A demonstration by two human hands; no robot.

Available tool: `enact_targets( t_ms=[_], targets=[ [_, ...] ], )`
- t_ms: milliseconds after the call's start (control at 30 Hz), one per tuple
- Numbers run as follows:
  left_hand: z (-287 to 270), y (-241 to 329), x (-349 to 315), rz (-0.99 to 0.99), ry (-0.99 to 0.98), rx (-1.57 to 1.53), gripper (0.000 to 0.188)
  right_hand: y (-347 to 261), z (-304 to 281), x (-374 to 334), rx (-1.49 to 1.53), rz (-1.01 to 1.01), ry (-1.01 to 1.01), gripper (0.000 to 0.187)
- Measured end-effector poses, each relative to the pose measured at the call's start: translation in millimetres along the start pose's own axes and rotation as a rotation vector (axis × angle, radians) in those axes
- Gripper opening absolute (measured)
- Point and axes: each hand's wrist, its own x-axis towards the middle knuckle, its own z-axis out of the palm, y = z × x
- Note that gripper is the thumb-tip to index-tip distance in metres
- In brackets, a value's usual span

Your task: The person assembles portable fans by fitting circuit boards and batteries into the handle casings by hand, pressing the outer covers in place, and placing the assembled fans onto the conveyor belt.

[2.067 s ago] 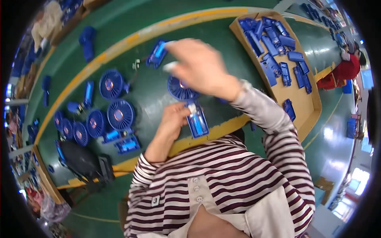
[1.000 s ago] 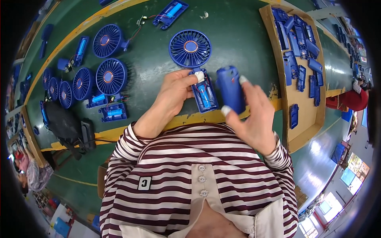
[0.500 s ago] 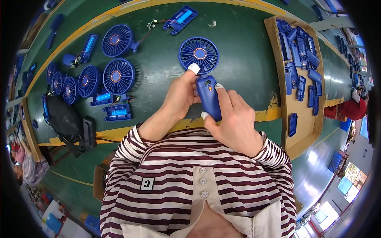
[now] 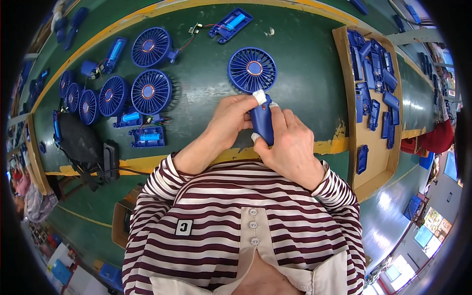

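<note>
The handle casing [image 4: 262,127] of a blue fan is held near the centre of the frame, just below its round fan head [image 4: 252,70]. The casing is gripped from its left side by the left hand [image 4: 228,119]: the thumb, fitted with a white tip cover [image 4: 259,97], is laid across the upper end, and the other fingers are curled and partly hidden. By the right hand [image 4: 294,140], the casing is clasped between thumb and fingers, which are parted only by the casing's width. Further fans [image 4: 151,92] are placed at the left of the green surface [image 4: 201,88]. An open housing with a blue cell [image 4: 232,25] is located at upper centre. Blue housings [image 4: 374,114] are contained in a cardboard tray [image 4: 376,182] at right.
</note>
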Motion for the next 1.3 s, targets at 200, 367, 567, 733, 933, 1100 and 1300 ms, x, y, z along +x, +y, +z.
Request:
enact_targets(
  t_ms=[200, 367, 567, 733, 933, 1100, 1300],
  targets=[
    [3.0, -2.6, -1.1, 0.047, 0.003, 0.045, 0.023, -0.5, 0.9, -0.4, -0.022, 0.012, -0.016, 0.051],
    [6.4, 1.3, 1.4, 0.006, 0.051, 0.060, 0.023, 0.7, 1.0, 0.0, -0.049, -0.017, -0.016, 0.051],
    [5.0, 0.6, 4.5, -0.004, 0.103, 0.046, 0.020, 2.2, -1.6, 1.0, -0.040, -0.024, -0.010, 0.053],
    [-1.1, 4.9, 5.3, 0.057, 0.080, -0.041, 0.020, 6.2, -4.7, 0.1, 0.075, -0.021, 0.154, 0.051],
    [1.8, 11.8, -1.2, 0.203, -0.078, -0.061, 0.028, 21.8, 8.4, 6.6, 0.640, 0.364, 0.013, 0.044],
    [-0.6, 6.0, -0.6, 0.307, -0.190, -0.096, 0.034, 18.2, 17.9, 17.9, 1.053, 0.400, -0.080, 0.040],
    [3.3, 3.2, -0.8, 0.395, -0.202, -0.130, 0.035, 16.1, 14.6, 18.8, 1.004, 0.404, -0.088, 0.036]
  ],
)
